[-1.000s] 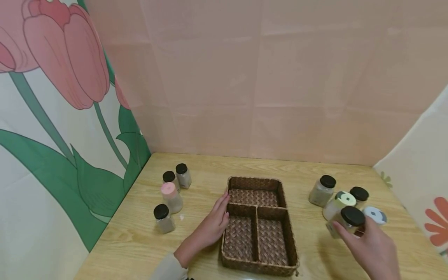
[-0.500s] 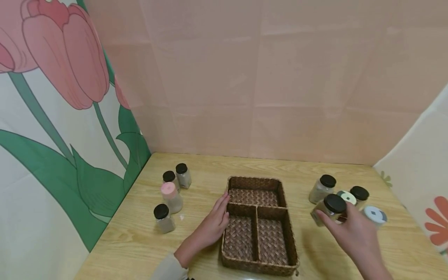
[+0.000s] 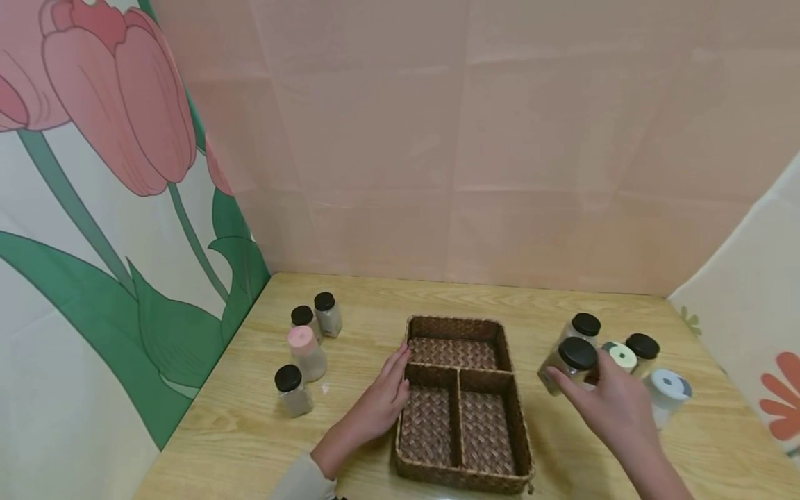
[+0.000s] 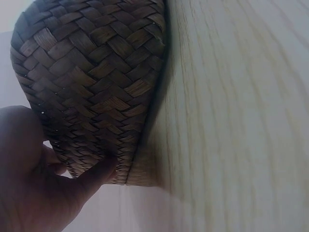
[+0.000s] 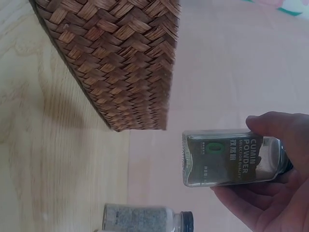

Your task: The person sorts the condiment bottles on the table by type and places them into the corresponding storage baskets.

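Observation:
My right hand [image 3: 619, 410] grips a clear spice jar [image 3: 578, 354] with a black lid, held up to the right of a woven basket [image 3: 462, 479]. In the right wrist view this jar reads "cumin powder" [image 5: 217, 159], with the thumb on one side and fingers on the other. My left hand [image 3: 378, 406] rests along the basket's left outer wall, fingers mostly straight and fingertips at the rim. The left wrist view shows its fingers against the woven side [image 4: 96, 92]. The basket has three compartments with bare woven bottoms.
Right of the basket stand a black-lidded jar [image 3: 586, 325] partly behind the held one, a pale-green-lidded jar [image 3: 621, 356], another black-lidded jar [image 3: 642, 346] and a white-lidded jar [image 3: 669, 389]. On the left stand several jars, including a pink-lidded one [image 3: 307, 354]. Cloth hangs behind the wooden table [image 3: 225, 430].
My right hand has carried the black-lidded spice jar leftward and slightly away from me, nearer the basket, uncovering more of the white-lidded jar. The left hand and basket have stayed still.

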